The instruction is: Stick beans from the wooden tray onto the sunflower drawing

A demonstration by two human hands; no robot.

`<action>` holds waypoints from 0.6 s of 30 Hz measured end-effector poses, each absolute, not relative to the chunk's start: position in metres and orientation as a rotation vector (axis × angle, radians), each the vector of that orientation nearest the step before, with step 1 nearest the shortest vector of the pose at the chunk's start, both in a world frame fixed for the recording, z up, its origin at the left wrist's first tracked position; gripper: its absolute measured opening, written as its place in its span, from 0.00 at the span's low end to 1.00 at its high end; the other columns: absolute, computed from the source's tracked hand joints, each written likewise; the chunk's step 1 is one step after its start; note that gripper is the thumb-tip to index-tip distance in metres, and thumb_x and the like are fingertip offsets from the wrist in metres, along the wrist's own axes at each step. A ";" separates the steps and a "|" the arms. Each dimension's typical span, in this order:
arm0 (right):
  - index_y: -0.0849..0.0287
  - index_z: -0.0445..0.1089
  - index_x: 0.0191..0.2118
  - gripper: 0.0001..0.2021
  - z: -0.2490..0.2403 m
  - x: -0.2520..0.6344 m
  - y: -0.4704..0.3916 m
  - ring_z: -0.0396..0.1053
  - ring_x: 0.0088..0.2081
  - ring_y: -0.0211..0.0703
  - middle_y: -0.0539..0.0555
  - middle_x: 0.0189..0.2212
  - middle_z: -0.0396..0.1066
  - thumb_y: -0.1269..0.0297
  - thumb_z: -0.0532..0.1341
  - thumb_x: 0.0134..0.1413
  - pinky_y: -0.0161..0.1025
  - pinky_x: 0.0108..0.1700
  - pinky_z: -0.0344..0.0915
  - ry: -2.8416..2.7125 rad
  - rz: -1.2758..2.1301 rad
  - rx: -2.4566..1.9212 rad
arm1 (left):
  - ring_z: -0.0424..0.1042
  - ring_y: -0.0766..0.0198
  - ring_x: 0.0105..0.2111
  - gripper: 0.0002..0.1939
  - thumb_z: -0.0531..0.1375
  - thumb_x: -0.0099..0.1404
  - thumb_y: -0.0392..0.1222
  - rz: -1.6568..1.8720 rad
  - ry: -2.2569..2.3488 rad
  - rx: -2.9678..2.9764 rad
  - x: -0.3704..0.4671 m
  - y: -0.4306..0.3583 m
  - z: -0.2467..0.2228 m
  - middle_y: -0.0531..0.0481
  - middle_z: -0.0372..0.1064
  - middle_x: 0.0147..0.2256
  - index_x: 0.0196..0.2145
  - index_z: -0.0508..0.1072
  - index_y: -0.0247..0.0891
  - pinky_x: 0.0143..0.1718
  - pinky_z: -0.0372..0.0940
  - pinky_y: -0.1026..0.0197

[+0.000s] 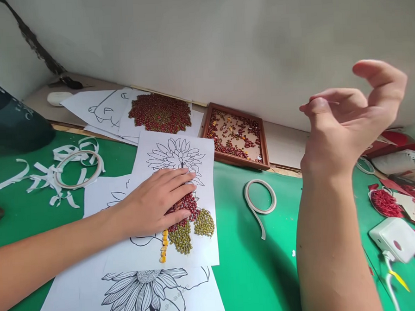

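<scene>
My left hand (161,199) lies flat with fingers spread on a white sheet (201,165) printed with a flower outline. Red beans (191,203) show beside and between its fingers. Below them are two patches of green beans (204,223) and a short column of yellow kernels (164,246). My right hand (347,106) is raised at the right, its thumb and index fingertip pressed together and the other fingers curled apart. Anything between those fingertips is too small to make out.
A wooden tray (265,145) of mixed beans stands by the wall. Tape rolls (274,196) and backing strips (43,175) lie on the green table (231,219). A bean-covered sheet (122,125), a dark container (14,119) and a white charger (394,238) surround the work.
</scene>
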State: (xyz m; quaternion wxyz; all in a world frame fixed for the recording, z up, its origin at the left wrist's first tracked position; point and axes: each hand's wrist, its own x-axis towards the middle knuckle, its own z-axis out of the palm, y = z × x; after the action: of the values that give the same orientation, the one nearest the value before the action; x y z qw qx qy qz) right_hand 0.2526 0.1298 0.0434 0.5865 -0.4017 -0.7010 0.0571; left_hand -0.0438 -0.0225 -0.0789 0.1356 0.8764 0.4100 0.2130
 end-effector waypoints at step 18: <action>0.46 0.76 0.44 0.10 -0.061 0.214 -0.002 0.78 0.41 0.55 0.55 0.39 0.79 0.65 0.57 0.69 0.54 0.44 0.75 -1.881 0.437 -1.166 | 0.44 0.46 0.78 0.42 0.52 0.79 0.66 0.318 0.961 2.621 -0.039 -0.037 -0.080 0.41 0.43 0.78 0.79 0.49 0.40 0.77 0.48 0.42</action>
State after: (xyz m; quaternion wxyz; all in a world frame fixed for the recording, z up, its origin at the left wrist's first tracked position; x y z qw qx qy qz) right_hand 0.2139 -0.0022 -0.0614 0.4284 -0.4671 -0.7534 0.1750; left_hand -0.0394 -0.0373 -0.0797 0.1653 0.9200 0.3375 0.1117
